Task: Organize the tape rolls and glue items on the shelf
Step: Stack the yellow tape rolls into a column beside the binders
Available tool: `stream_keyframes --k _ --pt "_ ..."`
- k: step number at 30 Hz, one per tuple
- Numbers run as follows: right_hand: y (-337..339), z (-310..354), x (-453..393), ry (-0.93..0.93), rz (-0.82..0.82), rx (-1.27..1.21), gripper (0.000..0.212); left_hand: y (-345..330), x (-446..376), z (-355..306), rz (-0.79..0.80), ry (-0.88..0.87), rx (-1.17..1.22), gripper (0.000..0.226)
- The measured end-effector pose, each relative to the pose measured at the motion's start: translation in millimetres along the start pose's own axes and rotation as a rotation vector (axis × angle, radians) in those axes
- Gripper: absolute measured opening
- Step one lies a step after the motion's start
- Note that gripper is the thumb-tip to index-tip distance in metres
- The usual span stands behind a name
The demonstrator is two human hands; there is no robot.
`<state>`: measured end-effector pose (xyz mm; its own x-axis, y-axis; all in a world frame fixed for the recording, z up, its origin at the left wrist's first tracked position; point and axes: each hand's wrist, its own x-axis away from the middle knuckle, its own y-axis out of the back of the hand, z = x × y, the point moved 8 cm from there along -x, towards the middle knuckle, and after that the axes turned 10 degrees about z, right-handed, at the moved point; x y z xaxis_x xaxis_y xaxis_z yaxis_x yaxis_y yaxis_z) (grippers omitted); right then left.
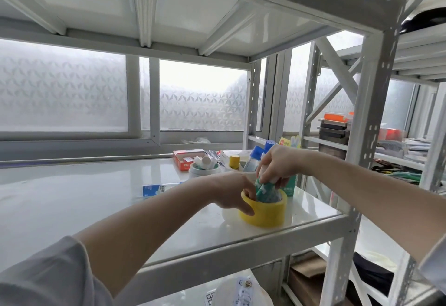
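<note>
While the left hand [235,193] grips the yellow tape roll [264,210] on the shelf [72,199], the right hand [277,164] pinches green-patterned tubes [264,191] standing inside it.

shelf [72,199] lies bare leftward; cups [204,169] crowd behind yellow tape roll [265,214].

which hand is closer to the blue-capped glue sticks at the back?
Right hand: directly in front of the blue-capped glue sticks, gripping green tubes. Left hand sits lower, holding the yellow tape roll.
</note>
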<state>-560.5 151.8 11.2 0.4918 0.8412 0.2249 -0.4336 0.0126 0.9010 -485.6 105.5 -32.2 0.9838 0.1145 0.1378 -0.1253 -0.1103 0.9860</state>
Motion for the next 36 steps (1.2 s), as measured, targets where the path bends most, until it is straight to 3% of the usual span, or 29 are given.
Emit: stream_keyframes --k 5,10,13,21,36 --pt "47 18 15 -0.012 -0.181 0.056 0.022 -1 16 18 0.009 0.025 0.048 0.04" --pt "5 33 6 -0.083 -0.24 0.702 0.024 -1 34 38 0.031 0.065 0.071 0.038" --pt "-33 34 -9 -0.051 -0.206 0.854 0.031 -1 47 48 0.033 0.099 0.061 0.039" --pt "-70 48 -25 0.067 -0.21 0.966 0.024 -2 86 88 0.013 0.214 0.071 0.032" --pt "-50 52 -15 -0.006 -0.07 0.73 0.044 -3 128 121 0.032 0.328 0.087 0.03"
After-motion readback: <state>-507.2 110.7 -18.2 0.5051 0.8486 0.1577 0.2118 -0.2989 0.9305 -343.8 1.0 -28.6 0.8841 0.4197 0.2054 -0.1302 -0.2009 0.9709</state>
